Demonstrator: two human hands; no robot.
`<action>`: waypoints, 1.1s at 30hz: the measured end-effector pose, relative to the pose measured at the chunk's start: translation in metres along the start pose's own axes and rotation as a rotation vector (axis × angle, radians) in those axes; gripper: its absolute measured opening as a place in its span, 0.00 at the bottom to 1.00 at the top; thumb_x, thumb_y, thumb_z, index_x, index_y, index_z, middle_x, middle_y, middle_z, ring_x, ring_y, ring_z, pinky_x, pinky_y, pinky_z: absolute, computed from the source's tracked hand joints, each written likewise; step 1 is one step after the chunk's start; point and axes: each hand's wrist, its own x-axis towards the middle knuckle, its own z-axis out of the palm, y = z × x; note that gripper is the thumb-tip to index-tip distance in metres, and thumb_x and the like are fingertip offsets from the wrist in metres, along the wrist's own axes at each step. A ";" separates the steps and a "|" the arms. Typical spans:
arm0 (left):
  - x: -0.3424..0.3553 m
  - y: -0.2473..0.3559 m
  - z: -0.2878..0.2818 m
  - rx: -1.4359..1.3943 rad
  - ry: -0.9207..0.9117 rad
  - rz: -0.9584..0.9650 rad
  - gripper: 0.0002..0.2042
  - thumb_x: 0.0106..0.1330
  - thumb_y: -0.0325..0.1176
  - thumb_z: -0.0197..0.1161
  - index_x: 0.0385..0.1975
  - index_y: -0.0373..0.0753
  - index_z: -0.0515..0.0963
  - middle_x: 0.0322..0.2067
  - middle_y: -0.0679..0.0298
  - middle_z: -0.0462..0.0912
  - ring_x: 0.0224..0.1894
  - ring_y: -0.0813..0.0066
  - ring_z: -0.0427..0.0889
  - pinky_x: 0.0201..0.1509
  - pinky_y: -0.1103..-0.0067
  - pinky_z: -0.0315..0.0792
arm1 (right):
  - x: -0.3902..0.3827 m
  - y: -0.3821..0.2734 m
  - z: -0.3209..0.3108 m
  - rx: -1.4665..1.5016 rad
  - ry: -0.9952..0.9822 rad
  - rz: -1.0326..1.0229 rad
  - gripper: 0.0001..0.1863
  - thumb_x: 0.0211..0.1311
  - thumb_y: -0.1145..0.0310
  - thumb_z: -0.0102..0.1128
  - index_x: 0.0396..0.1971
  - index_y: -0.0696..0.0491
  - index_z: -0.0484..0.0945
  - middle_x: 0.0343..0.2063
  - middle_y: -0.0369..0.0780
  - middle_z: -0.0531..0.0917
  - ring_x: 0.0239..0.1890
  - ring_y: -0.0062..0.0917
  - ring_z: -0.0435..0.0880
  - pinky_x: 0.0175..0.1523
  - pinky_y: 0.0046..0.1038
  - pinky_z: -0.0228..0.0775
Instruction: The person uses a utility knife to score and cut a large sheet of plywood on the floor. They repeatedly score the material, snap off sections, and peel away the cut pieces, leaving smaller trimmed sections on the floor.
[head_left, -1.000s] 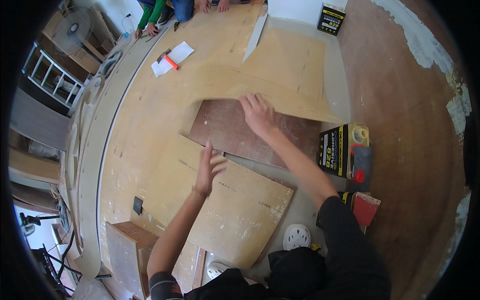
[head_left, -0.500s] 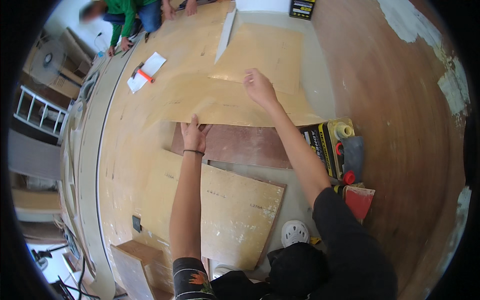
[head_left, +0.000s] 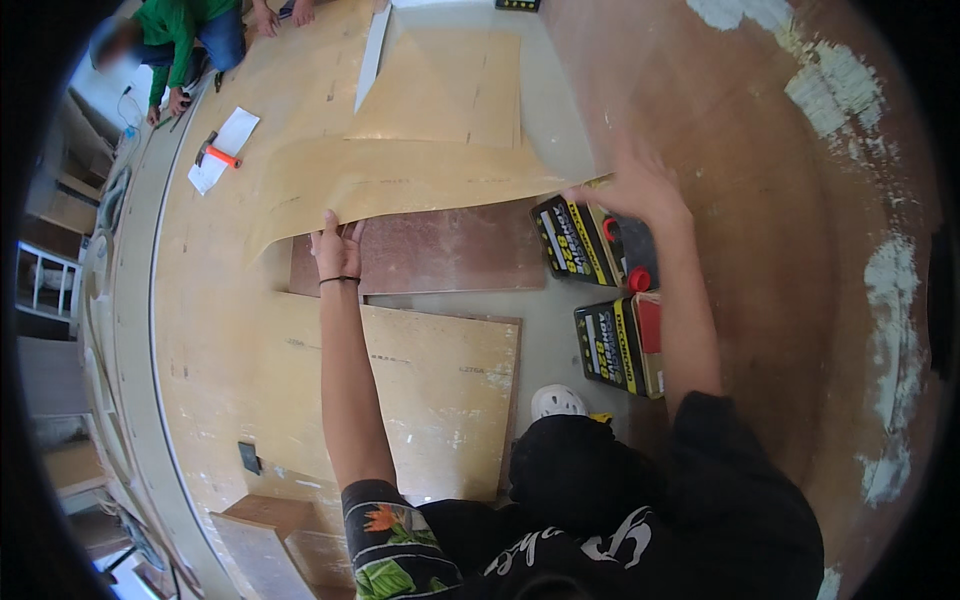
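Observation:
A thin, flexible tan laminate sheet [head_left: 400, 178] spreads in front of me, its near edge raised and bowed. My left hand [head_left: 338, 248] holds that edge, thumb on top and fingers underneath. My right hand [head_left: 640, 188], smeared by motion, is at the sheet's right corner; whether its fingers close on it I cannot tell. Under the raised edge lies a reddish-brown board [head_left: 450, 250]. Closer to me is another tan board [head_left: 430, 390] with white specks. Beneath my right hand and forearm stand two black-and-yellow adhesive tins, one farther [head_left: 572, 240] and one nearer [head_left: 605, 348].
A hammer [head_left: 218, 154] with an orange handle rests on white paper [head_left: 236, 128] at the far left. Beyond it a person in green [head_left: 185, 40] crouches. A wooden box-like piece [head_left: 270, 525] stands at the near left. A brown panel [head_left: 780, 250] fills the right side.
My right hand has swung right from above the sheet to its corner, and the near edge there is raised higher. My left hand keeps its hold. The whole view has shifted.

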 end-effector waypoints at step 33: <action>0.013 -0.019 -0.053 0.158 -0.022 -0.036 0.14 0.75 0.30 0.48 0.58 0.39 0.64 0.54 0.56 0.74 0.54 0.57 0.78 0.54 0.56 0.77 | -0.032 0.061 0.057 -0.146 0.018 0.379 0.60 0.45 0.39 0.71 0.70 0.58 0.49 0.65 0.54 0.63 0.65 0.50 0.66 0.62 0.48 0.66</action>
